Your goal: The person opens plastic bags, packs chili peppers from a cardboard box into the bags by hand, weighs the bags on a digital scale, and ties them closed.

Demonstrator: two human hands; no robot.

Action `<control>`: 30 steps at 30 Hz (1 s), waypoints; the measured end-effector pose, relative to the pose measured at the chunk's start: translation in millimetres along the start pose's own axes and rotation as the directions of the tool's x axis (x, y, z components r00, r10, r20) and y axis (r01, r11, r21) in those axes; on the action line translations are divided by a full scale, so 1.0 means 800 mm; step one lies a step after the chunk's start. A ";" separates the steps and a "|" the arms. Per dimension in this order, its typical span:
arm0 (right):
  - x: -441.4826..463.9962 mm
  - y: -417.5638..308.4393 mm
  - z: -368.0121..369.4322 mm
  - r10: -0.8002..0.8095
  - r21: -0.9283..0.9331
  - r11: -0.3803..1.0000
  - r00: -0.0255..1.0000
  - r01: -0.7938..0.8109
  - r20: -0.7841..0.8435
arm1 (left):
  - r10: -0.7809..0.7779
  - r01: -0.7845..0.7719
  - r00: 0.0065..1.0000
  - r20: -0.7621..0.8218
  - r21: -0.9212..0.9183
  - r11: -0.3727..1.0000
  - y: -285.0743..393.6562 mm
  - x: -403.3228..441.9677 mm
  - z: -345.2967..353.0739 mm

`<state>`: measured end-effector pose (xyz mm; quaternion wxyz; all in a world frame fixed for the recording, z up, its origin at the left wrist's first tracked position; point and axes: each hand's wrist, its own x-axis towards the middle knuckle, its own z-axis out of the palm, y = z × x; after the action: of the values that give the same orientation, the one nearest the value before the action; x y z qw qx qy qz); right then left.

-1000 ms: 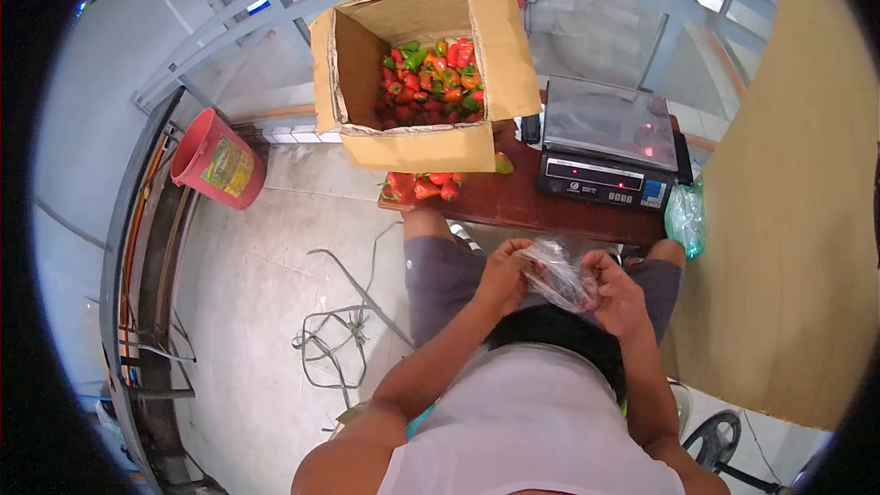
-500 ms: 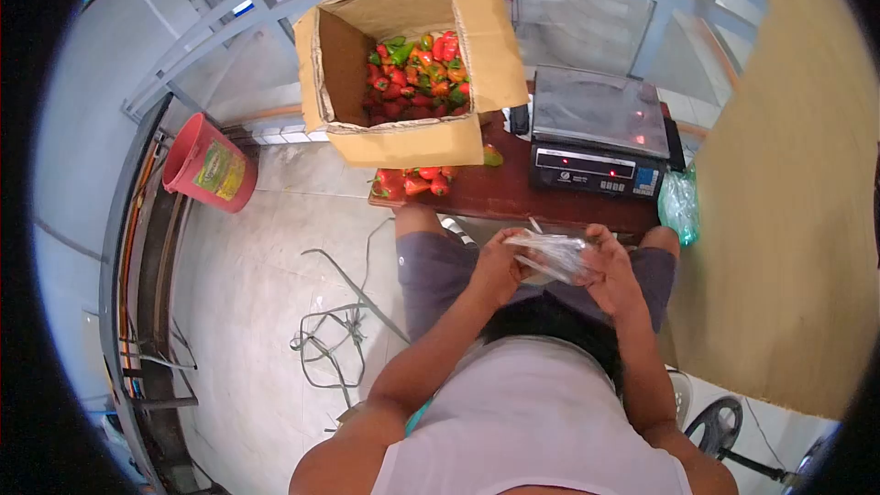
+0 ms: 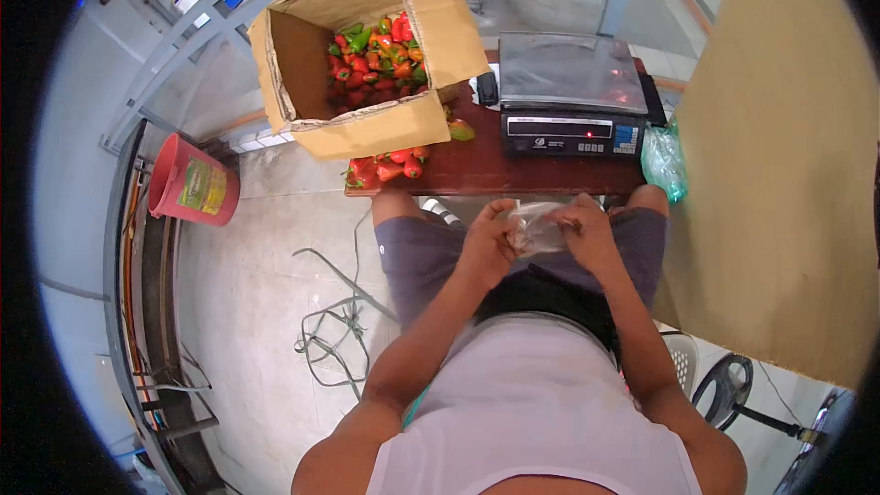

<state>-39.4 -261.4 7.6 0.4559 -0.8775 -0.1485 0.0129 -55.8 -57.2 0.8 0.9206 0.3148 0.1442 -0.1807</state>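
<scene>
Head view, left hand [image 3: 489,243]: fingers curled in a pinch, gripping the left side of a clear plastic bag [image 3: 539,231].
Right hand [image 3: 588,234]: fingertips drawn in narrow, pinching the same bag from the right; exact finger placement partly hidden.
Clear plastic bag: held between both hands, above the dark shorts [image 3: 412,252], just on the near side of the bench [image 3: 467,176]; mouth parted or not, cannot tell.
Bench: reddish brown, bearing box, scale and loose peppers.
Cardboard box [image 3: 371,133]: flaps folded outward, at the bench's left part.
Boxed peppers [image 3: 376,62]: mostly red, some orange and green, heaped inside.
Loose red peppers [image 3: 390,167]: clustered at the bench's left corner, by the box's front flap.
Single pepper [image 3: 461,130]: yellowish green, lying just beside the box.
Scale [image 3: 570,82]: black body, flat plate on top, red light on the front panel, right of the box.
Green plastic bag [image 3: 664,165]: crumpled, by the bench's right end.
Red bucket [image 3: 194,181]: on the left, well apart from the hands.
Strap [image 3: 346,316]: in tangled loops on the floor.
</scene>
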 end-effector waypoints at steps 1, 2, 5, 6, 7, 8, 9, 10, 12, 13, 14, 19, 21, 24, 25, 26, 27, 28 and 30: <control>-0.002 -0.002 0.008 -0.043 -0.130 0.991 0.996 0.033 -0.072 | 0.041 -0.044 0.998 0.048 0.055 0.997 -0.004 -0.007 0.006; -0.003 -0.003 0.016 -0.096 -0.260 0.964 0.986 0.059 -0.134 | 0.222 -0.261 0.965 0.137 0.530 0.807 -0.006 -0.003 -0.001; 0.003 -0.040 0.020 0.042 -0.331 0.942 0.998 -0.054 -0.042 | 0.355 -0.368 0.822 0.444 0.892 -0.264 -0.007 0.007 -0.019; 0.010 -0.050 0.018 0.103 -0.368 0.926 0.994 -0.089 0.018 | 0.399 -0.279 0.822 0.407 0.898 -0.341 -0.007 0.008 -0.013; 0.018 -0.047 0.019 0.115 -0.393 0.915 0.993 -0.094 0.030 | 0.442 -0.185 0.816 0.373 0.892 -0.411 -0.006 0.010 -0.007; 0.025 -0.044 0.021 0.129 -0.419 0.903 0.991 -0.099 0.042 | 0.336 -0.162 0.882 0.331 0.882 -0.442 -0.006 0.010 -0.002; 0.032 -0.041 0.023 0.140 -0.445 0.890 0.989 -0.101 0.056 | 0.228 -0.143 0.933 0.277 0.869 -0.473 -0.005 0.011 0.003; 0.036 -0.040 0.025 0.059 -0.435 0.900 0.997 -0.030 0.053 | 0.119 -0.128 0.969 0.215 0.855 -0.503 -0.003 0.013 0.004; 0.047 -0.036 0.028 -0.108 -0.418 0.901 0.993 0.117 0.045 | 0.136 0.030 0.990 0.041 0.875 -0.484 0.005 0.030 -0.012; 0.050 -0.028 0.029 -0.070 -0.453 0.886 0.994 0.098 0.078 | 0.145 0.109 0.988 -0.045 0.873 -0.476 0.010 0.037 -0.020; 0.055 -0.013 0.029 -0.040 -0.490 0.868 0.994 0.086 0.102 | 0.074 0.086 0.996 -0.057 0.867 -0.490 0.016 0.043 -0.024; 0.052 0.065 0.001 0.002 -0.227 0.974 0.997 0.016 0.078 | -0.091 -0.545 0.838 0.538 0.833 -0.097 0.108 0.047 -0.012; 0.046 0.078 -0.035 0.148 -0.252 0.957 0.989 -0.145 -0.005 | 0.064 -0.513 0.848 0.526 0.785 0.348 0.194 0.039 0.018; 0.028 0.114 -0.084 0.088 -0.535 0.829 0.983 -0.163 -0.163 | 0.357 -0.541 0.838 0.413 0.715 0.443 0.358 0.122 -0.005; 0.018 0.152 -0.087 -0.016 -0.593 0.796 0.974 -0.125 -0.226 | 0.487 -0.463 0.781 0.392 0.886 0.031 0.394 0.164 -0.012; 0.014 0.164 -0.084 -0.058 -0.583 0.806 0.966 -0.104 -0.253 | 0.590 -0.238 0.691 0.418 0.902 -0.360 0.420 0.203 -0.016; 0.011 0.174 -0.082 -0.096 -0.576 0.813 0.955 -0.088 -0.281 | 0.462 -0.203 0.772 0.437 0.858 -0.472 0.438 0.249 -0.033; 0.012 0.181 -0.081 -0.131 -0.572 0.817 0.942 -0.075 -0.310 | 0.324 -0.185 0.843 0.430 0.797 -0.575 0.443 0.294 -0.053; 0.015 0.173 -0.082 0.118 -0.425 0.863 0.926 -0.275 -0.360 | 0.087 -0.252 0.879 0.469 0.612 -0.750 0.421 0.366 -0.076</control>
<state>17.1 -384.7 -64.2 0.2451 -0.9619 0.0205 -0.1195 339.6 158.4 21.4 0.0886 0.9689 -0.2308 0.0145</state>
